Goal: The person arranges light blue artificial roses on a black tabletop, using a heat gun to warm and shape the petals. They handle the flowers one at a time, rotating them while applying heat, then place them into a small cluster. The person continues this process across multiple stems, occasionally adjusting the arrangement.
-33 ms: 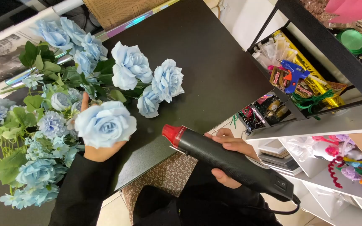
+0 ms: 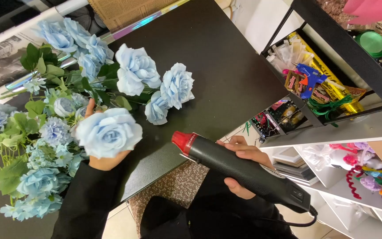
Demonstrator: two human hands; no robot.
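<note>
Now, line by line:
Left hand: closed around a pale blue rose, bloom turned up toward the nozzle, near the black table's front edge.
Right hand: wrapped round a black heat gun, red tip aimed at that rose.
Other blue flowers: heaped along the left edge.

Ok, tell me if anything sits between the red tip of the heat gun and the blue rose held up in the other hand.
Nothing visible does. The right hand aims the heat gun at the blue rose, which the left hand holds; only open black table shows in the gap.
</note>
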